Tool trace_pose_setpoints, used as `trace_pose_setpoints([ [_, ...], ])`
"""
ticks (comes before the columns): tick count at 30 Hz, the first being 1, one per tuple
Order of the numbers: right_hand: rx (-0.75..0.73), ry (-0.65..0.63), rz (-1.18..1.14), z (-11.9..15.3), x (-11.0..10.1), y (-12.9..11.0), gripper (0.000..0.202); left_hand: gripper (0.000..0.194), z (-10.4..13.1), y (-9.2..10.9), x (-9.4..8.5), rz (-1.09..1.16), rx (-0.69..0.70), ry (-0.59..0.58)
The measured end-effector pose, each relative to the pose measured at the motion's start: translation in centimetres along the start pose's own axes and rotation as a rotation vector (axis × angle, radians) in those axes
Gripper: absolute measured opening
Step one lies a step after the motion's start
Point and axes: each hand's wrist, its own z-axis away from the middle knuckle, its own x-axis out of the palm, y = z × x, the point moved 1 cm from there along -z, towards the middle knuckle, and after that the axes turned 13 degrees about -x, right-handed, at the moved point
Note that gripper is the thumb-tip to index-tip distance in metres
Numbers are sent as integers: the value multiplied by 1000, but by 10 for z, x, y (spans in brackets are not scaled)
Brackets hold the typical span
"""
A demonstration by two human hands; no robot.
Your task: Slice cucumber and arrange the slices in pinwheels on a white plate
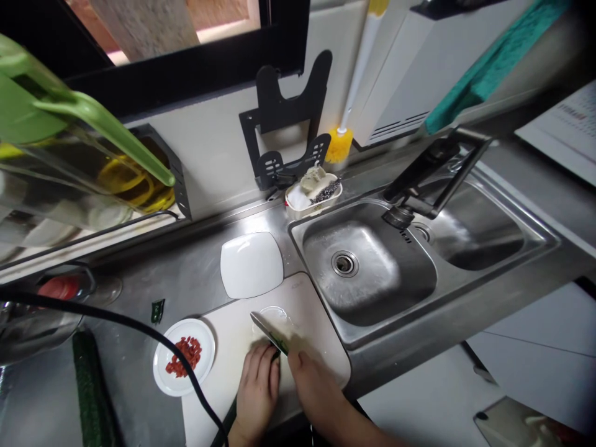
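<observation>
On the pale cutting board [223,335] my left hand [258,379] is closed over a dark green cucumber [231,415], which shows below and just past my fingertips. My right hand [311,379] is wrapped round the handle of a knife [265,328]; its blade points up and left, beside my left fingertips. Bits of green lie against the blade. Most of the knife handle is hidden in my hand. A thin clear round shape [279,315] lies behind the blade on the board.
A white plate of red pieces [162,367] stands left of the board, an empty square plate [251,266] behind it. Another cucumber [89,388] lies far left. A steel sink [367,261] with a black faucet [421,174] is at the right. A black cable [116,319] crosses the left foreground.
</observation>
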Motion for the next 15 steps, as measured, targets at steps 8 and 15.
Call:
trace_pose_setpoints([
  [8, 18, 83, 175, 11, -17, 21, 37, 27, -2, 12, -10, 40, -61, 47],
  [15, 8, 78, 223, 11, -16, 22, 30, 23, -23, 50, -12, 67, 94, -49],
])
